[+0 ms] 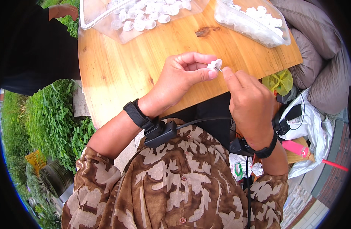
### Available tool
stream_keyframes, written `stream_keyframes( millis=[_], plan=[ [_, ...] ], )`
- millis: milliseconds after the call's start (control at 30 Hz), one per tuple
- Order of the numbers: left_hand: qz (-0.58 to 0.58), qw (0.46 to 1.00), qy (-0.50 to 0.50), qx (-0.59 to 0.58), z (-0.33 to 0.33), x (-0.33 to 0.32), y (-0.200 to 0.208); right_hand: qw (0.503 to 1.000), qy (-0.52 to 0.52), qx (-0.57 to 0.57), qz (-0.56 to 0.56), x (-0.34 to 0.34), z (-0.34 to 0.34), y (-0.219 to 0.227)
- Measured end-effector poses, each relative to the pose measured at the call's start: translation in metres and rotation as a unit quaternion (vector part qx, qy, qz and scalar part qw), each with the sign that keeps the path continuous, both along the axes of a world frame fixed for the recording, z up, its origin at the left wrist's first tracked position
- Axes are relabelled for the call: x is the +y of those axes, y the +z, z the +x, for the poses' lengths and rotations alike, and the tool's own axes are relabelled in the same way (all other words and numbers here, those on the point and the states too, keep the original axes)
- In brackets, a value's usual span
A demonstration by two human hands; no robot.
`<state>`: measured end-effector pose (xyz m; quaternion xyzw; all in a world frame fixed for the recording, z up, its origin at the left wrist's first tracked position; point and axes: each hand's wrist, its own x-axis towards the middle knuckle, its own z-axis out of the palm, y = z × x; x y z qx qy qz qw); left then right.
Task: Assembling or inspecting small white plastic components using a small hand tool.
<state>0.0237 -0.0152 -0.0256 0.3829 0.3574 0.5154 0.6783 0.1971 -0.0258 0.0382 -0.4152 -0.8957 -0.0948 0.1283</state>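
Between the thumb and fingers of my left hand (183,74) is a small white plastic part (214,65) with a round, cap-like end. My right hand (250,97) is closed around a thin metal pin (219,70), whose tip meets the white part. Most of the pin is hidden in my fingers, so its full shape does not show. Both hands are held above the near edge of the wooden table (133,72). Beyond them stand a clear plastic tub (127,37) at the far left and a second clear tub (286,38) at the far right, both holding many similar white pieces.
A yellow-green plastic bag (278,82) hangs by the table's right edge, near a grey padded cover (324,57). White plastic bags (313,133) and a pink cylinder (297,149) lie lower right. Another person in dark clothing (26,49) is at the far left, beside green plants (49,118).
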Motion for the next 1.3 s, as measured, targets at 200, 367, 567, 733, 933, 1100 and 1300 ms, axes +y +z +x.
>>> stream_keyframes(
  millis=[200,367,567,733,933,1100,1300],
  plan=[
    [-0.014,1.000,-0.006,-0.001,-0.002,0.002,0.002,1.000,0.008,0.009,-0.008,0.003,-0.003,-0.001],
    [-0.028,0.999,-0.021,-0.016,-0.004,-0.001,0.001,0.996,0.003,0.082,-0.040,0.000,0.001,-0.008],
    [-0.009,0.999,-0.025,-0.035,-0.004,-0.002,-0.001,0.995,-0.005,0.084,-0.055,-0.003,-0.003,0.002],
    [0.002,0.999,-0.018,-0.040,-0.009,0.001,0.000,0.987,-0.011,0.137,-0.079,-0.005,-0.003,0.006],
    [0.011,0.997,-0.031,-0.065,-0.006,0.004,-0.007,0.969,-0.023,0.233,-0.085,-0.009,-0.001,0.001],
    [0.022,0.998,-0.019,-0.048,-0.003,0.007,-0.025,0.907,-0.100,0.368,-0.178,0.005,0.006,-0.029],
    [0.020,0.998,-0.013,-0.051,-0.001,0.006,-0.031,0.860,-0.131,0.424,-0.251,0.016,0.019,-0.057]
  ],
)
